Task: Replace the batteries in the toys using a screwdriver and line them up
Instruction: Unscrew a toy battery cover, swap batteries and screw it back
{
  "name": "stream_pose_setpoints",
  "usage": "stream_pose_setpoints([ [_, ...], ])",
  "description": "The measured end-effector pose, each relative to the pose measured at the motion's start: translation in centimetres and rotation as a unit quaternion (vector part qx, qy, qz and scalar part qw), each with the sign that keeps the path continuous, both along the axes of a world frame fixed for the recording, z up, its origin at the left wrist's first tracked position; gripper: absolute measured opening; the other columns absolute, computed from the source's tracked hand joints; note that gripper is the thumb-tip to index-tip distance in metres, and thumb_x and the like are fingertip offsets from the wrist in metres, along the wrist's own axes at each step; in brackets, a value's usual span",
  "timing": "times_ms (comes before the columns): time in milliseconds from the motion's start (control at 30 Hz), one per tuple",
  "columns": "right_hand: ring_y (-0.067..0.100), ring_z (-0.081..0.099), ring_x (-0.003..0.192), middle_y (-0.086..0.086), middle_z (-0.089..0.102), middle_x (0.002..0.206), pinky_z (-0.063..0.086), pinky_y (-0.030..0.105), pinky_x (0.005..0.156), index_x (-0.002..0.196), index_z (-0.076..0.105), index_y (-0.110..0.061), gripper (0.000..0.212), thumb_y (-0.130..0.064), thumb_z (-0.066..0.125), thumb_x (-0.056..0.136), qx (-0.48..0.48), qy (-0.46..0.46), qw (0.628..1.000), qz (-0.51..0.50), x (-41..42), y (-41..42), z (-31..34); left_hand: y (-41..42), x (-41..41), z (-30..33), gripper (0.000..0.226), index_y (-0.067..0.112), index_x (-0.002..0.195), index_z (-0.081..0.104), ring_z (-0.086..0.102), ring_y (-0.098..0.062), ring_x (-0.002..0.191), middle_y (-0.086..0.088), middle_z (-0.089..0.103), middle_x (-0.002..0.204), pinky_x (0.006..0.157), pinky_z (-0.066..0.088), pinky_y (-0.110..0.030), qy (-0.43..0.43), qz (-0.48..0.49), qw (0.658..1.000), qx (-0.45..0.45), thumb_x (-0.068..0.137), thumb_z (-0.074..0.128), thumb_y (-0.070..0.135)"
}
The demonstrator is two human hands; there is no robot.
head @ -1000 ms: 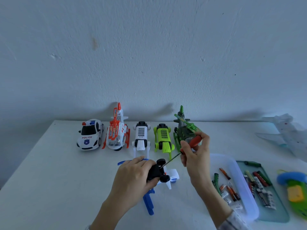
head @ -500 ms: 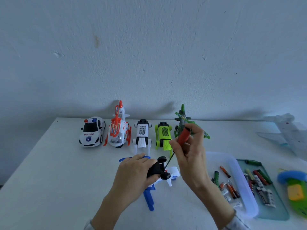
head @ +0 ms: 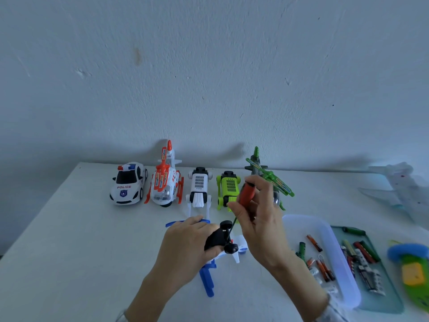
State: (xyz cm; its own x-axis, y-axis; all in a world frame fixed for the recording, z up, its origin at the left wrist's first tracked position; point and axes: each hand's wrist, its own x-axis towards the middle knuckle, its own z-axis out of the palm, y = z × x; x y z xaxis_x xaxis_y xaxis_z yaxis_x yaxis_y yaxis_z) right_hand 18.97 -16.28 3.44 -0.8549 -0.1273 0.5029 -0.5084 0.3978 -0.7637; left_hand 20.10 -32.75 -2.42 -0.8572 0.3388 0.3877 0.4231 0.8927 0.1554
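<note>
Screwdriver handle tipped further upright since a second ago.
Right hand point(head: 257, 219) grips the screwdriver point(head: 246, 194), tip at the toy point(head: 222, 240) clasped by the left hand point(head: 185, 247), frame centre.

Blue-and-white toy helicopter point(head: 210, 266) lay belly-up near the front of the bench, black wheeled underside raised, red-handled screwdriver point(head: 243, 198) tilted with its tip down on that underside, five toys lined up behind: police car point(head: 128, 184), orange helicopter point(head: 165, 182), white vehicle point(head: 199, 188), lime vehicle point(head: 228, 188), green helicopter point(head: 269, 180), loose batteries point(head: 319, 259) in a clear tray at right.
</note>
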Motion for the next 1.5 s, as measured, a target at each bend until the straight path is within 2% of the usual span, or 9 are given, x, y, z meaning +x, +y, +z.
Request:
stream_pose_setpoints([
  [167,0.009,0.054,0.072,-0.008,0.055,0.082,0.046,0.017,0.061,0.095,0.048,-0.038,0.032,-0.029,0.075,0.078,-0.003,-0.011,1.000,-0.007,-0.9,-0.5,1.6,0.0,0.0,-0.1,0.035,0.035,0.084,0.070,0.069,-0.005,0.086,0.023,0.067,0.071,0.058,0.052,-0.023,-0.024,0.002,1.000,0.004,0.072,0.052,0.063],
  [300,0.022,0.062,0.056,0.003,0.062,0.070,0.055,0.032,0.060,0.093,0.056,-0.022,0.026,-0.006,0.072,0.081,-0.093,-0.093,0.991,0.036,-2.0,-0.3,2.2,0.0,0.3,0.0,0.040,0.034,0.085,0.070,0.069,-0.006,0.089,0.022,0.069,0.074,0.060,0.053,-0.024,-0.025,0.002,1.000,0.007,0.075,0.043,0.062],
  [500,0.031,0.060,0.063,0.019,0.061,0.079,0.052,0.044,0.061,0.096,0.061,-0.012,0.033,0.017,0.051,0.085,-0.163,-0.174,0.956,0.173,-3.0,-0.2,2.9,0.0,0.3,0.2,0.038,0.034,0.084,0.070,0.070,-0.007,0.091,0.022,0.068,0.073,0.059,0.054,-0.026,-0.029,-0.002,0.999,0.020,0.077,0.043,0.061],
  [667,0.025,0.049,0.057,0.010,0.056,0.071,0.051,0.033,0.055,0.086,0.067,-0.025,0.016,-0.013,0.073,0.077,-0.157,-0.151,0.961,0.168,-2.5,-1.7,2.7,0.0,0.4,0.2,0.040,0.033,0.085,0.071,0.070,-0.008,0.092,0.021,0.070,0.075,0.060,0.054,-0.026,-0.033,0.001,0.999,0.019,0.074,0.043,0.060],
  [900,0.030,0.055,0.059,0.019,0.063,0.075,0.050,0.039,0.057,0.088,0.063,-0.015,0.026,0.010,0.053,0.089,-0.195,-0.155,0.956,0.153,-3.0,-1.1,2.6,0.0,0.2,0.0,0.041,0.035,0.084,0.071,0.069,-0.005,0.090,0.022,0.069,0.074,0.059,0.053,-0.024,-0.032,0.006,0.999,0.015,0.076,0.042,0.063],
  [1067,0.027,0.061,0.059,0.009,0.063,0.070,0.053,0.031,0.054,0.076,0.062,-0.016,0.016,-0.017,0.076,0.068,-0.182,-0.125,0.969,0.114,-2.6,0.2,3.0,0.0,0.2,0.0,0.042,0.034,0.086,0.071,0.070,-0.006,0.090,0.022,0.070,0.076,0.060,0.055,-0.025,-0.025,0.006,1.000,0.012,0.075,0.042,0.062],
  [1300,0.034,0.062,0.064,0.018,0.062,0.084,0.056,0.033,0.065,0.097,0.057,-0.007,0.021,0.011,0.053,0.089,-0.201,-0.115,0.965,0.120,-2.7,1.3,2.1,-0.1,0.2,0.1,0.038,0.038,0.086,0.070,0.069,-0.003,0.090,0.025,0.068,0.076,0.059,0.054,-0.024,-0.028,0.007,0.999,0.017,0.073,0.044,0.063],
  [1400,0.047,0.061,0.075,0.021,0.064,0.097,0.056,0.033,0.072,0.095,0.062,-0.011,0.011,-0.004,0.056,0.090,-0.229,-0.113,0.955,0.150,-2.3,1.6,1.6,-0.1,0.1,0.0,0.034,0.037,0.089,0.070,0.069,-0.006,0.091,0.024,0.069,0.079,0.060,0.055,-0.026,-0.027,0.003,0.999,0.021,0.070,0.056,0.062],
  [1500,0.035,0.062,0.080,0.007,0.064,0.093,0.056,0.037,0.064,0.089,0.067,-0.028,0.019,-0.037,0.077,0.075,-0.235,-0.099,0.958,0.129,-1.5,1.2,1.5,-0.2,-0.1,-0.1,0.037,0.037,0.086,0.068,0.069,-0.005,0.090,0.025,0.069,0.077,0.060,0.054,-0.026,-0.023,0.003,1.000,0.016,0.074,0.045,0.063],
])
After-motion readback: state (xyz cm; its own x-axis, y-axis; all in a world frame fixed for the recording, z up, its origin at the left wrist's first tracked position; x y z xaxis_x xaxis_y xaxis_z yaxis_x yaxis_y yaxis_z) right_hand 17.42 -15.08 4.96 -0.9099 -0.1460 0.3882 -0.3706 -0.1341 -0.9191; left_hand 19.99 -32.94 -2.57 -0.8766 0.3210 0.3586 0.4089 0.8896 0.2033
